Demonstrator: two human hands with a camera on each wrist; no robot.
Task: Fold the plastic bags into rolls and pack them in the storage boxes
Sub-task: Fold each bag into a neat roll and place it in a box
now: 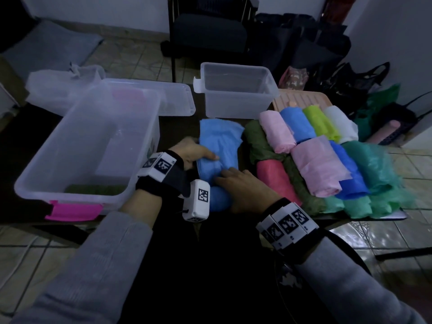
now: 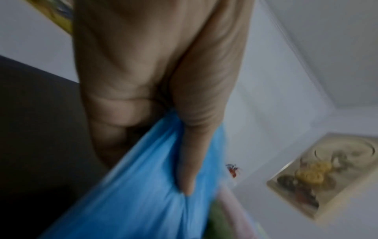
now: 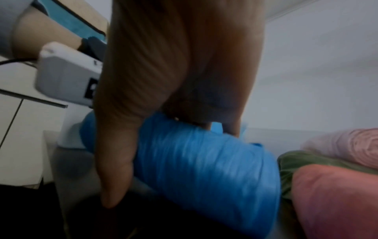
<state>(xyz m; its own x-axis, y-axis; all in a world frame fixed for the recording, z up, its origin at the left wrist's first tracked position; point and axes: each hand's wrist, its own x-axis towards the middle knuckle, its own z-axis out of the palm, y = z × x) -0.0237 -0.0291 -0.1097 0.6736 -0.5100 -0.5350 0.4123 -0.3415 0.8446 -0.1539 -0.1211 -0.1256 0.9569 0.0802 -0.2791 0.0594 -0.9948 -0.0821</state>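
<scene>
Presently, findings by item:
Blue bag (image 1: 218,148): lies on the dark table (image 1: 177,129) in front of the person, between the large box and the pile of rolls; its near end is wound into a roll, its far end lies flat and unrolled.
Left hand (image 1: 194,152): at the bag's left edge; the wrist view shows the thumb and fingers (image 2: 192,161) pinching the blue plastic.
Right hand (image 1: 243,188): on the rolled near end; the wrist view shows the thumb and fingers (image 3: 114,161) curled round the roll, gripping it.
Large box (image 1: 86,146): clear, pink latch on its near side, left of the bag; something dark green lies at its near end.
Small box (image 1: 236,90): clear, stands behind the bag.
Lid (image 1: 177,99): clear, lies flat between the two boxes.
Rolls (image 1: 315,164): pink, blue, lime, white, teal, olive and red, packed side by side to the right of the bag.
Chair (image 1: 208,31): dark, on the tiled floor beyond the table.
</scene>
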